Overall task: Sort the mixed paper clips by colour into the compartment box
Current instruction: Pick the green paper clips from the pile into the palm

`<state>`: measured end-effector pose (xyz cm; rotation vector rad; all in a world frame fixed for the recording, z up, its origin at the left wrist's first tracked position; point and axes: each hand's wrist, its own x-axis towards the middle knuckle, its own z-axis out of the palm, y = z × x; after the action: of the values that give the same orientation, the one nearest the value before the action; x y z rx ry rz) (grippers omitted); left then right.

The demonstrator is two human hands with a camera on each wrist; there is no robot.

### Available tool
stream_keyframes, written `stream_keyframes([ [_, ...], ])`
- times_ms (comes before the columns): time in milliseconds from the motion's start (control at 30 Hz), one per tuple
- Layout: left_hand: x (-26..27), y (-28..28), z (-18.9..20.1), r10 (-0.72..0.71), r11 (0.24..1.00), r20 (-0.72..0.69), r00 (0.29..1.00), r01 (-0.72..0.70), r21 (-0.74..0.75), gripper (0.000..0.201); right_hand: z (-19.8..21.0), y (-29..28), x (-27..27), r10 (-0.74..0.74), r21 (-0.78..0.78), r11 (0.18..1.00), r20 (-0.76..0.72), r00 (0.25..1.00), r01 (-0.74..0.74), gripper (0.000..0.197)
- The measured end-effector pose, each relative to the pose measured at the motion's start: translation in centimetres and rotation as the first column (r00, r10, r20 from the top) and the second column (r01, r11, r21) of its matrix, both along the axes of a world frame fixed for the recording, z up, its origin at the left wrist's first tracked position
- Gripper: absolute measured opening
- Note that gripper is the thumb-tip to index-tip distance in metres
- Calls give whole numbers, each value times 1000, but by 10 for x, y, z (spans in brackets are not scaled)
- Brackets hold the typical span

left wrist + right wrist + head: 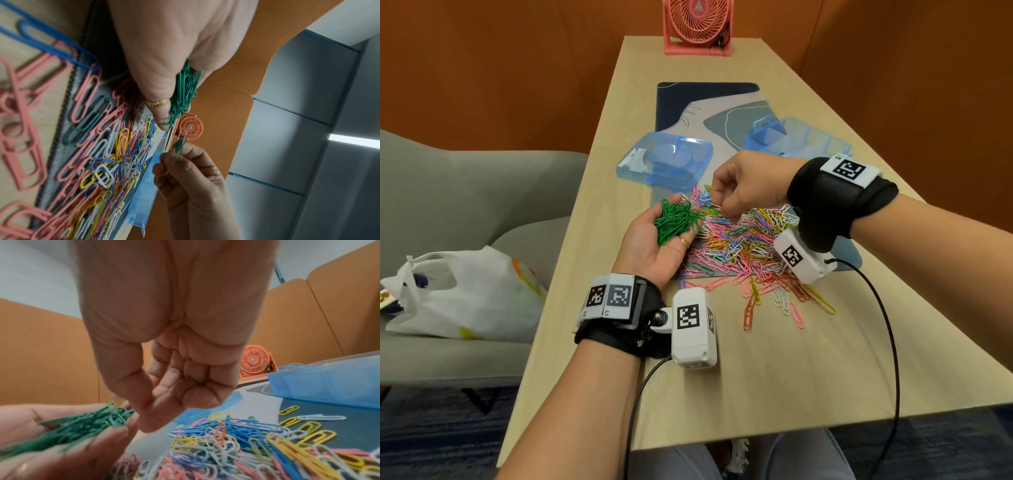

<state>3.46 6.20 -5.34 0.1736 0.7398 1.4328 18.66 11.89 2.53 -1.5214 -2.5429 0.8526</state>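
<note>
Wire clips coated in glossy plastic lie in a tangled mixed pile (753,253) of pink, yellow, blue and white loops on the smooth fabric mat (709,102), some spilling onto the pale wood-grain table (756,377). Your left hand (657,246) is cupped palm up beside the pile, fingers curled around a dense heap of green clips (678,221); a thin gold ring sits on one finger. Your right hand (746,186) hovers just above the pile, fingertips pinching a few green clips (179,146), seen from the left wrist. Beyond the pile on the mat sits the translucent blue compartment box (798,138), open, its rectangular cells showing. A separate translucent blue plastic case (666,161) rests to its left.
</note>
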Motion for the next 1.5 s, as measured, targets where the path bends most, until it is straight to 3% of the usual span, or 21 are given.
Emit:
stream_keyframes([
  [133, 1, -1, 0, -9, 1000, 0, 1000, 9, 8, 24, 0, 0, -1, -17, -70, 997, -87, 996, 11, 6],
  [267, 0, -1, 1, -5, 1000, 12, 1000, 5, 6, 23, -2, 1, 0, -55, -135, 990, -108, 993, 40, 11],
  [400, 0, -1, 2, -9, 1000, 10, 1000, 9, 8, 24, -2, -1, 3, -57, -129, 991, -157, 986, 37, 20],
  [567, 1, -2, 3, -21, 1000, 5, 1000, 21, 11, 24, -3, 1, 2, -73, -128, 991, -209, 975, 46, 16],
  [800, 0, -2, 2, -18, 1000, 16, 1000, 17, 11, 23, -4, 4, 4, -61, -80, 995, -96, 994, 53, 18],
  [933, 1, -2, 3, -19, 1000, 18, 1000, 19, 17, 23, -1, 2, 6, -37, 166, 986, 163, 986, 10, 24],
  [1233, 1, -2, 3, -23, 1000, 33, 999, 22, 21, 23, -14, 1, 6, 48, 50, 996, 360, 932, -70, 11],
  [1500, -1, -2, 3, -15, 1000, 53, 998, 14, 16, 23, -13, 5, 9, 73, 47, 994, 362, 929, -96, 14],
])
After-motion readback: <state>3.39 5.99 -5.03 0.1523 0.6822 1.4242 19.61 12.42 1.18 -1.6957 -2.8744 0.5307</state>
